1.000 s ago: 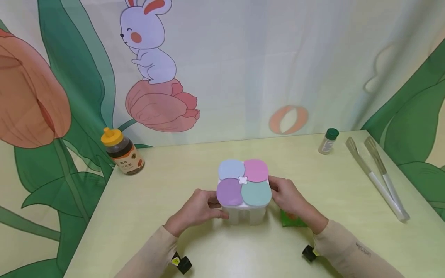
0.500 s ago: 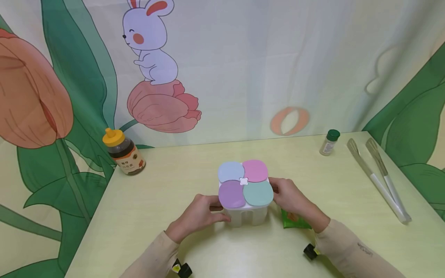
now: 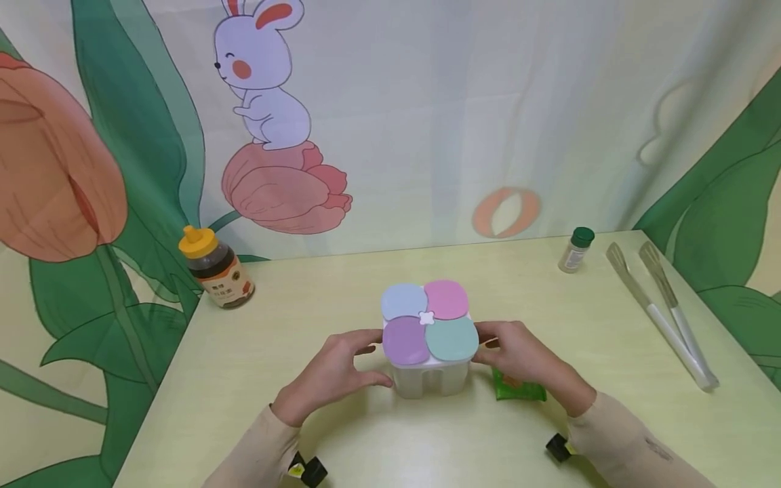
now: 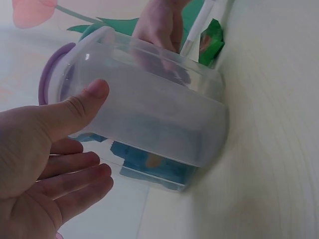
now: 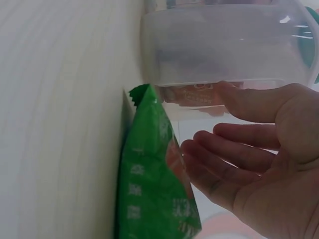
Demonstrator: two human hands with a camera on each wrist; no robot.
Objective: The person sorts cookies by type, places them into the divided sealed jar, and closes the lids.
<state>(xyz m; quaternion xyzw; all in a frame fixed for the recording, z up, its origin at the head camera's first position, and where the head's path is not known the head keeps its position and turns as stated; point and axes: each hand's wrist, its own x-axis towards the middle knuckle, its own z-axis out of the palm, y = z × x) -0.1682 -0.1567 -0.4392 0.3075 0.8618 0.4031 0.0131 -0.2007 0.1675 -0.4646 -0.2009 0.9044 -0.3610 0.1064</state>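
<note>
A clear plastic storage box (image 3: 430,381) stands upright on the table, topped by light blue, pink, purple (image 3: 405,340) and green flap lids, all down. My left hand (image 3: 329,371) is at its left side, thumb and fingers spread loosely. At the right side, my right hand (image 3: 517,352) has its fingers relaxed and apart, fingertips right by the wall. Through the box wall, a blue packet (image 4: 154,162) shows in the left wrist view and a reddish-brown packet (image 5: 199,97) in the right wrist view. A green packet (image 5: 154,179) lies beneath my right hand.
A honey bottle (image 3: 226,274) with a yellow cap stands at the back left of the table (image 3: 293,291). At the back right are a green-capped shaker jar (image 3: 576,251) and long white-handled tongs (image 3: 677,325). A printed curtain (image 3: 396,122) hangs behind.
My left hand has loosened and drawn slightly left, my right hand slightly right, away from the box. The box stays where it was. More of the green packet shows.
</note>
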